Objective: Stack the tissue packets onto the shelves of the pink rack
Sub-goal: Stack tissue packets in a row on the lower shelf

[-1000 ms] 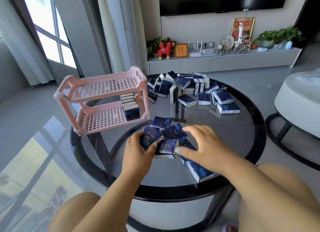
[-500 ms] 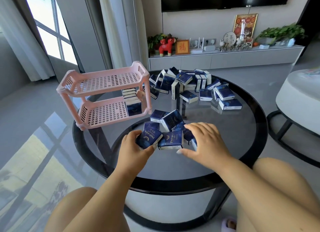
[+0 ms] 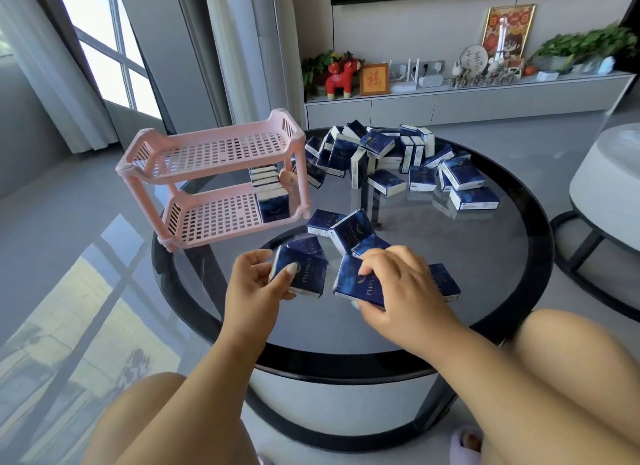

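Your left hand (image 3: 254, 288) has its grip clamped on one blue tissue packet (image 3: 300, 273), thumb on the top face and fingers curled behind it, at about 7 o'clock on the round glass bench (image 3: 485, 274). Your right hand (image 3: 398, 284) is just beside it at 6 o'clock, its grip clamped on a second packet (image 3: 353, 281), fingers curled over the far edge and thumb under the near edge. A third packet (image 3: 445, 281) lies under the right side of that hand. A few loose packets (image 3: 348, 229) sit close beyond your hands near the bench centre, some flat, one tipped on edge. A larger heap of packets (image 3: 398, 159) spreads from 12 to 2 o'clock, some upright and some lying flat. The pink rack (image 3: 214, 152) stands at 10 o'clock on the bench edge; its upper shelf holds nothing, and its lower shelf carries a row of upright packets (image 3: 272, 197) against the right end. A low white cabinet (image 3: 450, 104) runs along the far wall
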Motion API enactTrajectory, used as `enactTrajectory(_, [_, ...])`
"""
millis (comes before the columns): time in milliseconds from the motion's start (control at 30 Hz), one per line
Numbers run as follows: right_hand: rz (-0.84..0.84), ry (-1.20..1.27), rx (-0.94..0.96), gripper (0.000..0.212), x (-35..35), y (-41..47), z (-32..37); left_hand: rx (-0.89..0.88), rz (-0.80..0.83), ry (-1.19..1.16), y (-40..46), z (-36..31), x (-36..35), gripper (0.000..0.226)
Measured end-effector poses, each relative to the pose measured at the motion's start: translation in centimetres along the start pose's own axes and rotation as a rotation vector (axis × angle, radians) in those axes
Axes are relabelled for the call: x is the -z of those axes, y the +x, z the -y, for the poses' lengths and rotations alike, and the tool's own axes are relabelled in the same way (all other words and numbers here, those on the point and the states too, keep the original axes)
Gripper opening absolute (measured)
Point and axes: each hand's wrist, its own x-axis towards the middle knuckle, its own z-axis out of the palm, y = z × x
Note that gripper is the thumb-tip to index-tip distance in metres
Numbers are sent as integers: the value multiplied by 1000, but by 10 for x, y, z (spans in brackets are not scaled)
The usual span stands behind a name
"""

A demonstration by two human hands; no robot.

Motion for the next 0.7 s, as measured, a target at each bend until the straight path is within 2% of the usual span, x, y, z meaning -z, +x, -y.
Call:
enactTrajectory(100, [-27, 159, -25, 41, 4, -1, 9, -14, 83, -10, -7, -6, -6, 17])
enactTrajectory(200, [29, 187, -55, 41, -4, -6, 15, -9, 182, -21, -14, -12, -15, 11])
enactTrajectory(300, [104, 291, -148, 32, -7, -8, 19, 8, 267, -37, -19, -15, -18, 20])
enactTrajectory(400, [174, 526, -277, 24, -2, -9, 21, -18, 271, 18, -19, -12, -17, 50])
enactTrajectory(467, [218, 641, -348, 31, 1, -10, 22, -70, 249, 57, -17, -11, -16, 61])
enactTrajectory(533, [233, 708, -388, 37, 2, -12, 23, -128, 230, 63, -15, -9, -14, 62])
enactTrajectory(700, [275, 783, -329, 55, 2, -11, 29, -148, 259, 197, -12, -9, -10, 60])
